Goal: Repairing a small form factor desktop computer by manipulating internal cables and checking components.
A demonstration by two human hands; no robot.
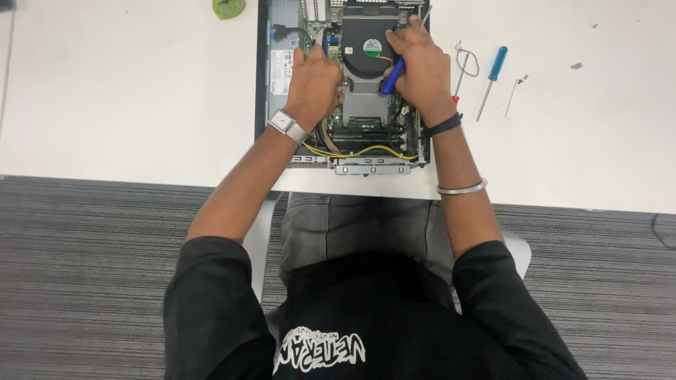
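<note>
A blue-handled screwdriver was gripped in the right hand, fingers clamped around its handle, the tip hidden beside the black cooling fan shroud of the opened grey metal desktop computer case on the white table. The left hand was pressed onto the board area left of the shroud, fingers curled; whether anything was pinched could not be told. A slip of the tip could probably scratch the board or nick the yellow cables. A second blue-handled screwdriver lay well apart.
</note>
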